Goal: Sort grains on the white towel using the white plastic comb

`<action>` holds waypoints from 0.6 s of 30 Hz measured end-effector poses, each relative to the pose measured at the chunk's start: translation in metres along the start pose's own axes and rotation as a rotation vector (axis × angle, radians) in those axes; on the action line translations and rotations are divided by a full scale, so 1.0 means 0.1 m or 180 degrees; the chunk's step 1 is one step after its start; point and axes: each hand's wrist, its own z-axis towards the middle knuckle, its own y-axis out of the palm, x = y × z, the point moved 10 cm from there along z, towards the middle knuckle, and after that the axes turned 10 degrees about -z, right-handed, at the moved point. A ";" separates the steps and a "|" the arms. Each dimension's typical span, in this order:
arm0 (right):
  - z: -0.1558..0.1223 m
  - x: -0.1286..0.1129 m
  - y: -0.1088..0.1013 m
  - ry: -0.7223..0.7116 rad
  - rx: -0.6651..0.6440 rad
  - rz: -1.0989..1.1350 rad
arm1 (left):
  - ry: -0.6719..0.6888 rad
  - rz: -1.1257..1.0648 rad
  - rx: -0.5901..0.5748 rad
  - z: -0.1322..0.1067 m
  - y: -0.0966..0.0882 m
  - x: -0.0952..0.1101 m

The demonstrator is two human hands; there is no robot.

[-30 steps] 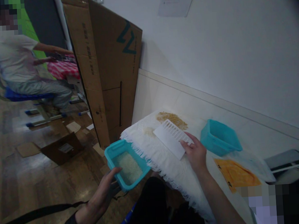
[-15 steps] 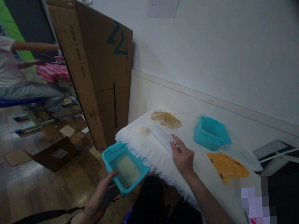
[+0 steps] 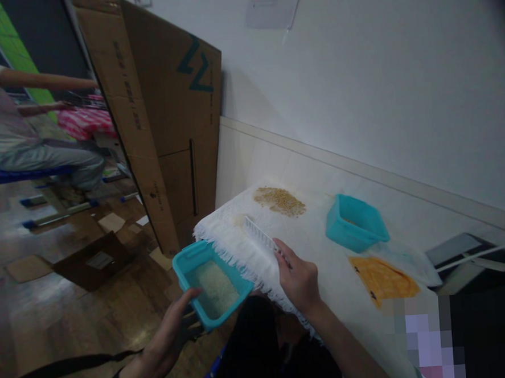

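Observation:
My left hand [image 3: 179, 324] grips a turquoise plastic bin [image 3: 183, 263] by its near-left side, just below the table edge. White grains that look like rice [image 3: 218, 285] cover its bottom. In my right hand [image 3: 298, 277] is a white ribbed plastic strip [image 3: 259, 234], held by its near end and standing on edge over a white fringed cloth [image 3: 224, 225]. A small pale patch of grains [image 3: 238, 219] lies by the strip's far end. Farther back, a spread of yellowish beans or kernels [image 3: 281, 201] rests on the cloth.
A second turquoise bin [image 3: 357, 222] stands at the right with a little inside. Beside it lie an orange packet [image 3: 384, 281] and clear plastic. A tall cardboard box [image 3: 175, 119] borders the table's left. Another person [image 3: 39, 128] sits beyond it.
My right hand has moved the strip left and toward me, from between the two grain patches to the pale patch and the cloth's fringe. My left hand and its bin have stayed put.

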 end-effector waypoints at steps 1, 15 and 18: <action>-0.01 -0.02 0.01 -0.0066 -0.0010 -0.0051 | 0.0015 -0.0023 0.0021 0.01 -0.01 0.00; -0.19 -0.51 0.00 -0.1451 0.0607 -0.0502 | -0.0144 -0.0039 0.0015 0.11 -0.01 -0.07; -0.19 -0.55 0.04 -0.1499 0.0512 -0.0472 | -0.0147 -0.0036 0.0024 0.10 0.00 -0.05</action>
